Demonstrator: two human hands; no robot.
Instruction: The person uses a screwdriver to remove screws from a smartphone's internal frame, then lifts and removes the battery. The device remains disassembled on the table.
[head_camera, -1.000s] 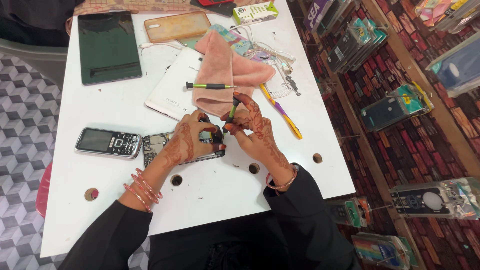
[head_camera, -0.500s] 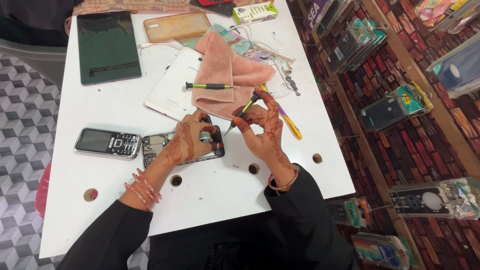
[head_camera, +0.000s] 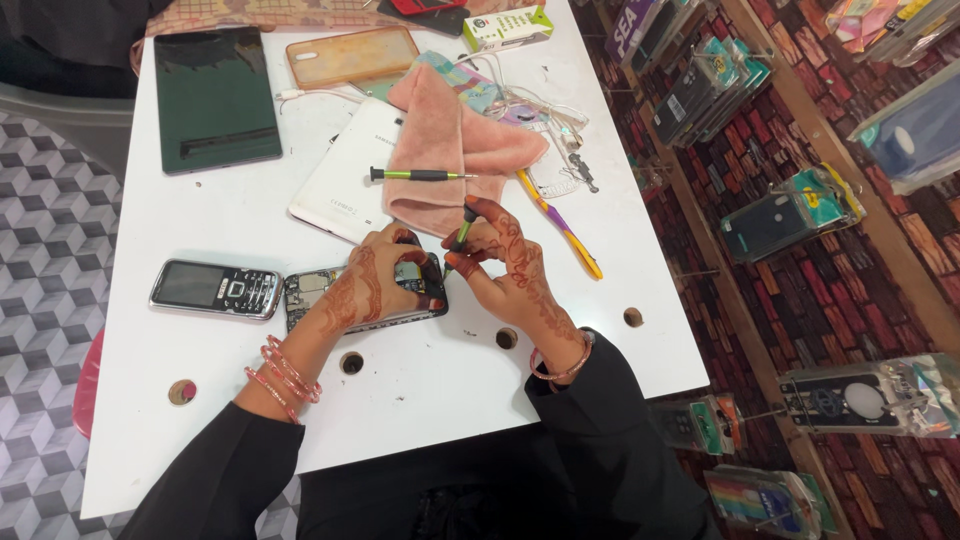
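White table (head_camera: 450, 400) holds an opened phone (head_camera: 330, 295); left hand (head_camera: 375, 285) presses it flat, right hand (head_camera: 510, 265) pinches a screwdriver (head_camera: 462, 230) above it, which may slip and gouge the board.

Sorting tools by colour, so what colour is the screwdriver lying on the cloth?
Green with black ends, in the head view: screwdriver on the pink cloth.

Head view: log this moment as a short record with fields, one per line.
surface: white table with round holes
left hand: pressing down on an opened phone, back cover off
right hand: holding a green-handled screwdriver, tip at the phone's right end
spare tool: second screwdriver lying on a pink cloth
nearby: keypad phone left of the opened one; dark tablet at far left; white tablet under the cloth
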